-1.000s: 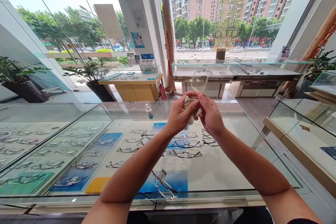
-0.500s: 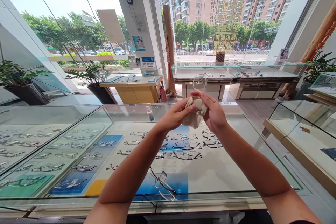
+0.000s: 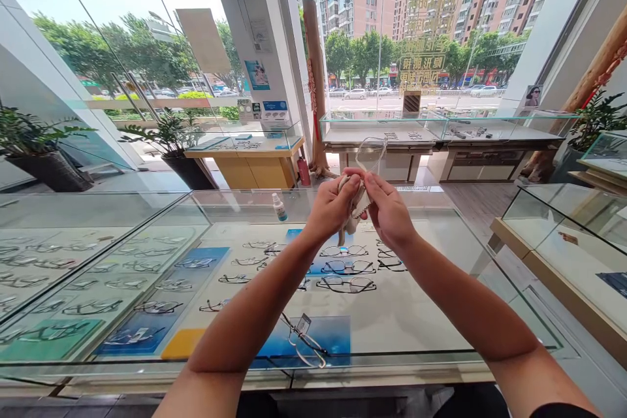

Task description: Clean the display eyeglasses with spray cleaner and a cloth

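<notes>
Above the glass counter, my two hands meet around a pair of eyeglasses (image 3: 371, 152) and a beige cloth (image 3: 361, 204). One clear, thin-rimmed lens sticks up past my fingertips; the rest of the frame is hidden by the hands and cloth. My left hand (image 3: 332, 209) is closed on the bunched cloth, thumb pressed on top. With fingers pinched together, my right hand (image 3: 390, 214) grips the eyeglasses at the lens's lower edge, while cloth hangs beside its palm. A small white spray bottle (image 3: 279, 208) with a blue label stands beyond my left forearm.
Rows of eyeglasses (image 3: 347, 267) lie inside the glass display case (image 3: 416, 313). Near its front edge rests another pair with a tag (image 3: 304, 324). More display counters (image 3: 382, 134) line the window, and one (image 3: 563, 235) stands at right. Potted plants (image 3: 169, 144) stand at left.
Both hands have shifted slightly left, and the cloth is bunched differently between them. The lens has tilted and shows larger above the fingers. The view has moved slightly.
</notes>
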The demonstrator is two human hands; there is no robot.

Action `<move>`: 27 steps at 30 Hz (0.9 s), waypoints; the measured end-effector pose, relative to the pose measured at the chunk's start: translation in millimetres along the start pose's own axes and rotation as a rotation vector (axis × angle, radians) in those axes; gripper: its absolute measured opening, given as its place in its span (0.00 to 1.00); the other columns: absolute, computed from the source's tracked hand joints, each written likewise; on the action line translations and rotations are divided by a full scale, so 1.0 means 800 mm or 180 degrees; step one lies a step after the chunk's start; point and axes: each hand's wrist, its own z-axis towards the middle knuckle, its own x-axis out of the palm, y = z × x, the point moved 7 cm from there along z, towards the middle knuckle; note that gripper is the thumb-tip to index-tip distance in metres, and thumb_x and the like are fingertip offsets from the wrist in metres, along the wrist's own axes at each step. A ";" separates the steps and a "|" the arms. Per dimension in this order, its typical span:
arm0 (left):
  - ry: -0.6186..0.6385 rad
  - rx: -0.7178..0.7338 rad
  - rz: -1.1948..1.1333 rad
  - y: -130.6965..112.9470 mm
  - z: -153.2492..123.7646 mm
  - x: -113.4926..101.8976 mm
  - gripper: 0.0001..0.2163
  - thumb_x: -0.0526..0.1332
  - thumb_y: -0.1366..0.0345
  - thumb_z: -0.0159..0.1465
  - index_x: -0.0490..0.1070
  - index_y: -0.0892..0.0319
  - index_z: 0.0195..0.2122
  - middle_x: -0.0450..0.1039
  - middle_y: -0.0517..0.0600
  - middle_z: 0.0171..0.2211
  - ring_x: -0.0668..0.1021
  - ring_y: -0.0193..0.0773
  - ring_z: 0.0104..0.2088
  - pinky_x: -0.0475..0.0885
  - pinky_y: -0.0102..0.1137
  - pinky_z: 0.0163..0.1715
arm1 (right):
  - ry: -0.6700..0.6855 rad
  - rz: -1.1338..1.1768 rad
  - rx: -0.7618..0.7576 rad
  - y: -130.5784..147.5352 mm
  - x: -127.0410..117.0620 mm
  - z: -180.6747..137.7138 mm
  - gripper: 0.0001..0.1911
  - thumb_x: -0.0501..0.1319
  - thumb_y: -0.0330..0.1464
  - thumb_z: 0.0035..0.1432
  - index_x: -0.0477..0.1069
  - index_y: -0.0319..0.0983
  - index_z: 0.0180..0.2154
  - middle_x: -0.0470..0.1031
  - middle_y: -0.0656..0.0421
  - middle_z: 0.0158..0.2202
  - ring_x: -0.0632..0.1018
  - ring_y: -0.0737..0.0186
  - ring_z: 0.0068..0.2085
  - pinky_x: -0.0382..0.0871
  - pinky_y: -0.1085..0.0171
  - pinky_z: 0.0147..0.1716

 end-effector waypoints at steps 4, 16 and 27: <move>0.0118 0.0054 0.0059 0.001 0.005 -0.003 0.31 0.68 0.31 0.66 0.73 0.58 0.31 0.71 0.45 0.25 0.72 0.31 0.25 0.69 0.29 0.26 | -0.0100 -0.0133 -0.0217 0.001 -0.011 0.004 0.24 0.69 0.57 0.66 0.87 0.49 0.51 0.82 0.58 0.46 0.77 0.61 0.40 0.75 0.61 0.35; -0.0174 -0.0077 0.1168 0.018 0.038 -0.094 0.22 0.70 0.42 0.67 0.77 0.59 0.34 0.75 0.47 0.29 0.74 0.35 0.30 0.69 0.31 0.31 | -0.0471 -0.0680 -0.0536 0.060 -0.064 0.020 0.19 0.66 0.55 0.68 0.84 0.51 0.48 0.83 0.57 0.59 0.81 0.53 0.58 0.77 0.52 0.56; -0.0525 -0.1272 0.2323 0.083 0.049 -0.176 0.07 0.69 0.67 0.64 0.75 0.57 0.42 0.84 0.59 0.42 0.85 0.48 0.35 0.80 0.48 0.41 | 0.0018 -0.0619 -0.0182 0.062 -0.063 0.020 0.16 0.67 0.51 0.70 0.87 0.48 0.43 0.86 0.55 0.47 0.83 0.55 0.49 0.79 0.52 0.51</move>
